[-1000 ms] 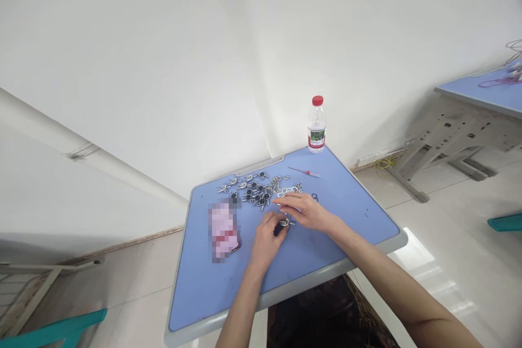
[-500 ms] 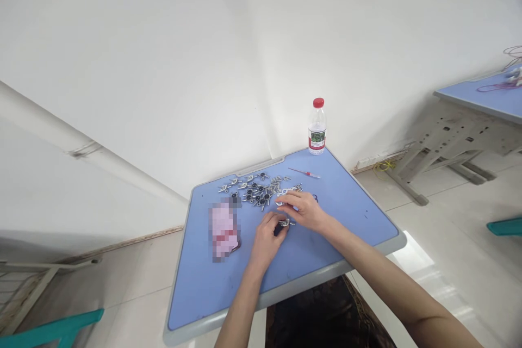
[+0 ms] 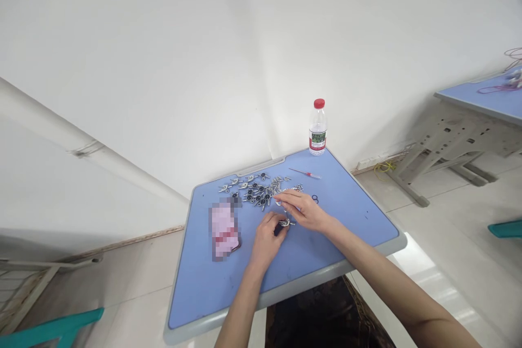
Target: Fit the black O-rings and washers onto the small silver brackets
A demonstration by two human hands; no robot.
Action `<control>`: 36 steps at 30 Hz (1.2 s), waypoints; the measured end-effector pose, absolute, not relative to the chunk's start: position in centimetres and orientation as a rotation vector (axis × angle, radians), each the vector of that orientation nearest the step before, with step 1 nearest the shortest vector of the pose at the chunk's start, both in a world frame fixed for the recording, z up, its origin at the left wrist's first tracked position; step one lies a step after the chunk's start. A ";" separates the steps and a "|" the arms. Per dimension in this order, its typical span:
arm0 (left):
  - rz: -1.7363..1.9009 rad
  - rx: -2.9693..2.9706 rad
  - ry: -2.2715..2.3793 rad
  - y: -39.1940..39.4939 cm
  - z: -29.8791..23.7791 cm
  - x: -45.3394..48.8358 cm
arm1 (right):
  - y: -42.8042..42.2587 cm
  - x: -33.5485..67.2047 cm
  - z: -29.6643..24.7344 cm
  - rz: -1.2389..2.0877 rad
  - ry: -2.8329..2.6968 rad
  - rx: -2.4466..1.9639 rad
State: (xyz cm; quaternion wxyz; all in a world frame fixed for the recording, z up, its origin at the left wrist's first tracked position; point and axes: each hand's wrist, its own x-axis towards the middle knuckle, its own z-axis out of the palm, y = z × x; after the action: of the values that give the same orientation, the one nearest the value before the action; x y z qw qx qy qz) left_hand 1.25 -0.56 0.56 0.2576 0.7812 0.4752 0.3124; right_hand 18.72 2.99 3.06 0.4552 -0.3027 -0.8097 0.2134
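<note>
My left hand point(image 3: 269, 234) rests on the blue table, closed around a small shiny metal fitting point(image 3: 285, 223) with a prong sticking out to the right. Just above it hovers my right hand point(image 3: 304, 210), its thumb and fingers drawn together over the near edge of the parts pile; what lies between the fingertips is too small to make out. Beyond the hands is a heap of metal parts with black round pieces point(image 3: 256, 194). Several similar silver parts point(image 3: 244, 185) lie behind it. Small dark rings point(image 3: 315, 199) are right of my right hand.
A clear bottle with a red cap point(image 3: 318, 128) stands at the table's back corner. A thin red-and-clear screwdriver-like tool point(image 3: 310, 175) lies before it. On the left is a blurred pink phone-shaped object point(image 3: 224, 231). A white wall point(image 3: 163, 65) borders the table point(image 3: 212, 288).
My right hand has shifted slightly left, its fingers reaching a little further over the small pale rings. The left hand keeps its hold on the metal fitting.
</note>
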 end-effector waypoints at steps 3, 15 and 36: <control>0.838 2.094 1.288 -0.5 0.7 1.3 | 3.1 18.5 2.9 0.548 -1.974 -0.760; 0.813 2.060 1.267 -0.6 0.6 1.2 | 3.1 17.8 2.0 0.354 -1.924 -0.956; 0.828 2.053 1.285 -0.7 0.5 1.3 | 3.1 18.6 3.2 0.461 -2.003 -0.806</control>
State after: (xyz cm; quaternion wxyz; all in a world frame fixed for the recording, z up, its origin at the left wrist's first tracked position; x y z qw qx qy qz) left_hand 1.26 -0.66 0.48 0.2869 0.7682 0.4811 0.3099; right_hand 18.64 3.06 3.16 0.4504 -0.3259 -0.8101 0.1863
